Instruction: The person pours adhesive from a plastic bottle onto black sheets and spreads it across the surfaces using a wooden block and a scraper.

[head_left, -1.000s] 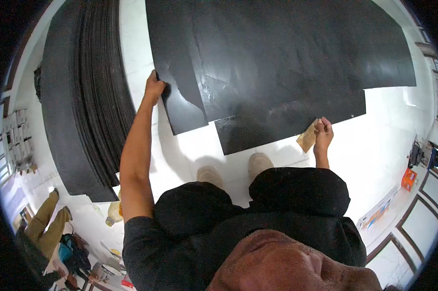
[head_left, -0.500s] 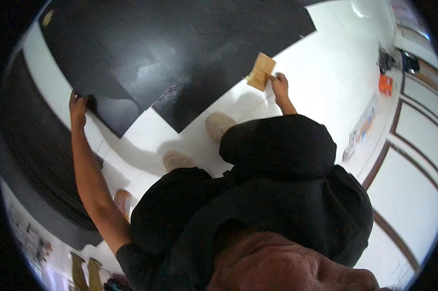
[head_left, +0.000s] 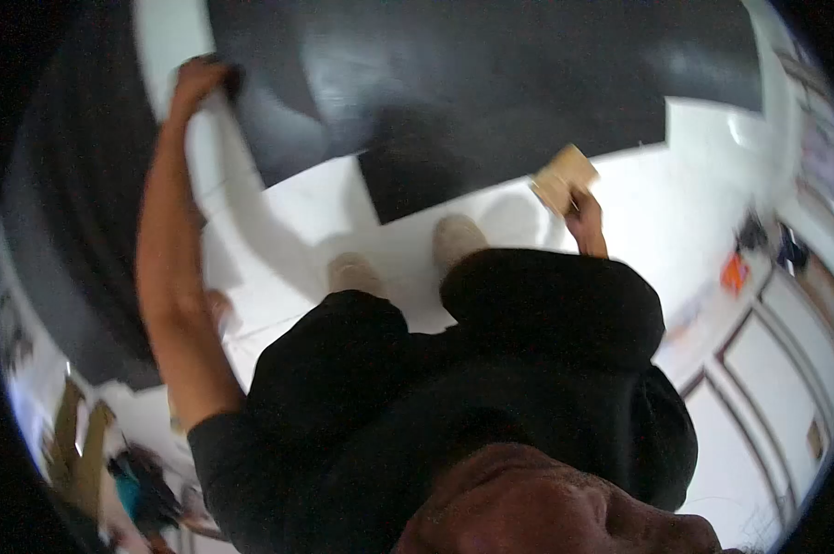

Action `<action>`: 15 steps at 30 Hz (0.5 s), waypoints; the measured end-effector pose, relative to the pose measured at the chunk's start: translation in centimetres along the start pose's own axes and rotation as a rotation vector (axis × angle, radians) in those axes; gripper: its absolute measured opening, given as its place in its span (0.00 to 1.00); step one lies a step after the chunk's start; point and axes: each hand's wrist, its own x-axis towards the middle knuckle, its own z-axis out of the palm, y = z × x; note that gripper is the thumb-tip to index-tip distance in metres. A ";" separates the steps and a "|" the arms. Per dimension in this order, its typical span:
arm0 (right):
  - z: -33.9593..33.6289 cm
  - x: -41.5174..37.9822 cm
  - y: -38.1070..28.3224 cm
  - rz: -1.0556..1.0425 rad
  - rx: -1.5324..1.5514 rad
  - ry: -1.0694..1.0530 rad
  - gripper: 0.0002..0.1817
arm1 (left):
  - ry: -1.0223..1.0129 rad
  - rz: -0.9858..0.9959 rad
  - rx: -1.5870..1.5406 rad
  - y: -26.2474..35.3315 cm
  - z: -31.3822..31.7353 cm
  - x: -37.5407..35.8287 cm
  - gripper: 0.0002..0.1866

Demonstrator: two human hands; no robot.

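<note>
My left hand [head_left: 200, 85] reaches far forward, fingers curled at the left edge of a smooth black sheet [head_left: 472, 83] on the white floor. Beside this hand the sheet shows a paler, curved patch, as if bent; the fingertips are partly hidden. In my right hand [head_left: 586, 222] is a flat tan piece [head_left: 563, 180], like cardboard or thin wood, held above the white floor at the sheet's near edge. The sheet's near edge is stepped, with a square corner between my feet and the rest of it.
My light shoes [head_left: 459, 242] stand on the white floor [head_left: 278, 268]. A dark folded or layered material [head_left: 84, 212] lies along the left. An orange object [head_left: 735, 273] sits by the panelled wall [head_left: 786, 369] at right. Khaki trouser legs [head_left: 80, 443] show at lower left.
The view has swung, so the sheet and floor sit differently in it. My left hand now appears higher and further forward along the sheet's edge. The right hand still holds the tan piece, turned somewhat.
</note>
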 end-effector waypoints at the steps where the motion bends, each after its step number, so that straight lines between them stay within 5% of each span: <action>1: 0.4 -1.3 -1.0 -0.017 -0.023 -0.046 0.14 | 0.071 -0.126 0.040 0.6 -1.0 0.2 0.30; 4: 2.5 -3.7 -5.1 -0.121 0.042 -0.172 0.16 | 0.214 -0.486 0.205 2.8 -3.6 0.9 0.41; 5: 4.5 -5.8 -7.7 -0.173 0.022 -0.238 0.16 | 0.470 -0.511 0.126 1.6 -2.1 1.3 0.46; 6: 5.3 -6.3 -9.8 -0.225 0.035 -0.289 0.17 | 0.492 -0.564 0.077 2.2 -2.6 1.9 0.49; 9: 8.7 -7.7 -14.9 -0.361 0.094 -0.369 0.17 | 0.567 -0.428 0.078 1.1 -2.5 3.8 0.50; 13: 16.4 -8.7 -20.6 -0.264 0.191 -0.564 0.20 | 0.806 -0.290 0.300 -0.1 -0.4 6.2 0.45; 15: 22.3 -9.0 -22.8 -0.367 0.032 -0.655 0.25 | 0.691 -0.312 0.202 2.3 -1.8 6.1 0.40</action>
